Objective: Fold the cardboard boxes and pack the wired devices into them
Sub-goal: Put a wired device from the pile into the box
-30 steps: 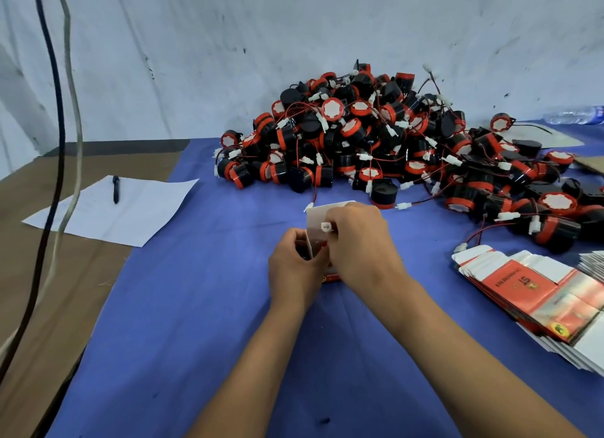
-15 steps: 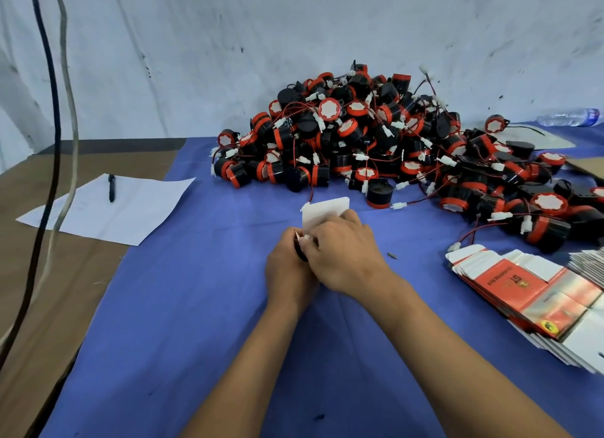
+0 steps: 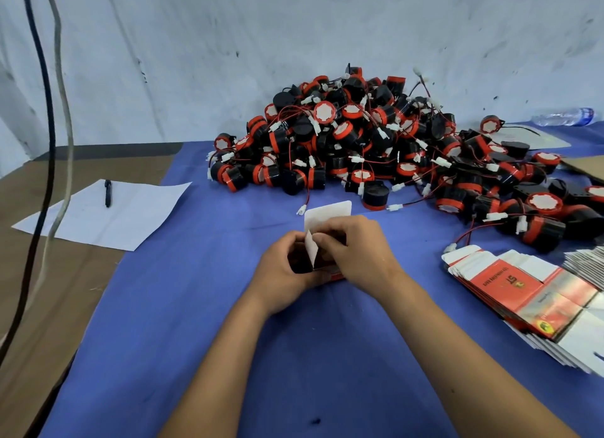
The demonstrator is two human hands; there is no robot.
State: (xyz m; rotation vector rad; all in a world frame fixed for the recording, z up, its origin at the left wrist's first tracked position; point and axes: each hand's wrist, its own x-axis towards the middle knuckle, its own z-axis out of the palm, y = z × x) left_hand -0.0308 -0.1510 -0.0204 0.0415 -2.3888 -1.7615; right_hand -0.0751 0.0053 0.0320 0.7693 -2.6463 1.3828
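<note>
Fingers (image 3: 322,241) of both hands pinching small glossy cardboard box (image 3: 327,213), flaps upright

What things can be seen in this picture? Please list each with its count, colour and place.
wired devices: a large pile, black and red with white plugs, far centre to right on the cloth
flat boxes: a stack, red and white, right side
box: one, white flaps, red base, held in both hands
cloth: one, blue, over the table
paper: one sheet, white, left
pen: one, black, on the paper
bottle: one, clear, far right
cables: two, black and grey, hanging left
left hand: grips the box
right hand: fingers at a flap
</note>
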